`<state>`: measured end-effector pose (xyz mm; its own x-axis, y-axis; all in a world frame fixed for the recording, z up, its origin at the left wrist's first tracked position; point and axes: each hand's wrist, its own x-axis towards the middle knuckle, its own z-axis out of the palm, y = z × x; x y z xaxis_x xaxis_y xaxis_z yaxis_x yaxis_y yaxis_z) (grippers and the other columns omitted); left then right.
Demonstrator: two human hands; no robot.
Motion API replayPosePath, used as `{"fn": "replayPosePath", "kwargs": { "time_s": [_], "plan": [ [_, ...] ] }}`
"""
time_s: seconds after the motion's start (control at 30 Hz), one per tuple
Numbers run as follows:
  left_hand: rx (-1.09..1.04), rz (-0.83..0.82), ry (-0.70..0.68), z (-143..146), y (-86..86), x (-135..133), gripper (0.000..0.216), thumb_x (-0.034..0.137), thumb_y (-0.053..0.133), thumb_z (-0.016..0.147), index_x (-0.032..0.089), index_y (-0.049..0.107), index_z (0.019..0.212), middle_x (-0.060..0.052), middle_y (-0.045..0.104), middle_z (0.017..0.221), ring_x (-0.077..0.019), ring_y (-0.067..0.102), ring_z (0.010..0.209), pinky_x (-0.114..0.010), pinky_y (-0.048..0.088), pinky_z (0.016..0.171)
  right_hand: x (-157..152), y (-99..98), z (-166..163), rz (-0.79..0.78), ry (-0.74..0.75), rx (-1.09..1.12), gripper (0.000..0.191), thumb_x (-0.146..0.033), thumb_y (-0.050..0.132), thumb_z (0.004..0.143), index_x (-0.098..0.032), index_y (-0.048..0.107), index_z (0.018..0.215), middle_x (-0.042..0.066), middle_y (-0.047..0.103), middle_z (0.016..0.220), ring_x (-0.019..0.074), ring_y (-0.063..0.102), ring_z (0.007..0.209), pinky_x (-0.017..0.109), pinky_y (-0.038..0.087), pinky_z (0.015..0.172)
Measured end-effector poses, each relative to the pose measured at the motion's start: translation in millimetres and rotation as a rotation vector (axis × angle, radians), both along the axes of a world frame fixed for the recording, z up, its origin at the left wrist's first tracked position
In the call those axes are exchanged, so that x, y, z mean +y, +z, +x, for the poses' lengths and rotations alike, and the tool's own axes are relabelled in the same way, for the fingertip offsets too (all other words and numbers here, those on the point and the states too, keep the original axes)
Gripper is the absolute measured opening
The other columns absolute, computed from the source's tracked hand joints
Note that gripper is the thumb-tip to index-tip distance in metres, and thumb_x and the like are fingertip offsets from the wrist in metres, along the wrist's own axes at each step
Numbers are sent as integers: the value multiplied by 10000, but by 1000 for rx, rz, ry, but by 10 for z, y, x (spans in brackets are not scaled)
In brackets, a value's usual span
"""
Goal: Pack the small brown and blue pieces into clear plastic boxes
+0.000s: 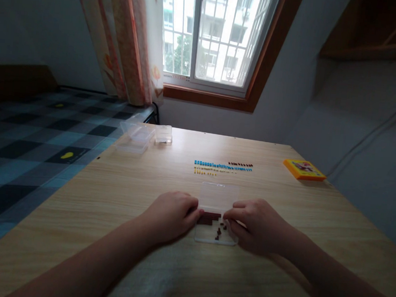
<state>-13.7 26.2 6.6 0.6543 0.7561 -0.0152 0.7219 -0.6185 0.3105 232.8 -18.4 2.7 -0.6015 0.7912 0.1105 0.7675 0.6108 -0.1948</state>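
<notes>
A clear plastic box [205,240] lies open on the table between my hands, its transparent lid [219,192] folded back away from me. In its left part, reddish-brown blocks [209,217] lie side by side in rows. Several small loose brown pieces [219,232] are scattered on its right. My left hand [173,214] is closed at the box's left edge, thumb by the end of the rows. My right hand [259,224] reaches over the right edge with thumb and forefinger pinched near the rows' right end; whatever is between the fingertips is too small to make out.
Beyond the box, small blue pieces [213,164], yellow pieces [203,172] and dark brown pieces [241,164] stand in lines on the wooden table [110,205]. Other clear boxes [136,138] are at the far left. A yellow-orange box [304,170] lies at the right edge.
</notes>
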Motion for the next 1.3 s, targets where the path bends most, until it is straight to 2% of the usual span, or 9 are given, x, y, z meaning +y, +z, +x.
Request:
{"fn": "replayPosePath", "kwargs": {
  "time_s": [0.5, 0.83, 1.1, 1.3],
  "plan": [
    [0, 19, -7, -6, -6, 4, 347, 384, 462, 951, 196, 637, 719, -49, 692, 777, -191, 601, 700, -294, 377, 613, -13, 4, -2, 9, 8, 18, 179, -168, 539, 868, -202, 712, 838, 3, 683, 776, 110, 552, 634, 263, 296, 594],
    [1, 13, -6, 4, 6, -2, 349, 380, 455, 951, 197, 632, 712, -52, 685, 777, -193, 598, 696, -298, 381, 615, -18, 43, -48, -12, 70, 36, 168, -143, 532, 841, -185, 662, 743, -9, 633, 704, 96, 482, 577, 251, 272, 569],
    [3, 9, 2, 9, 8, 0, 346, 382, 456, 954, 198, 649, 734, -49, 693, 790, -192, 604, 712, -293, 387, 628, -18, 22, -40, -20, 46, 32, 166, -157, 533, 853, -197, 687, 806, -10, 650, 736, 101, 507, 598, 251, 282, 579],
    [16, 0, -4, 11, 31, -1, 348, 375, 459, 953, 193, 633, 713, -50, 687, 781, -187, 593, 696, -287, 374, 614, -14, 39, -46, -11, 44, 28, 166, -152, 536, 853, -184, 671, 762, -1, 662, 748, 103, 522, 616, 252, 288, 583]
  ]
}}
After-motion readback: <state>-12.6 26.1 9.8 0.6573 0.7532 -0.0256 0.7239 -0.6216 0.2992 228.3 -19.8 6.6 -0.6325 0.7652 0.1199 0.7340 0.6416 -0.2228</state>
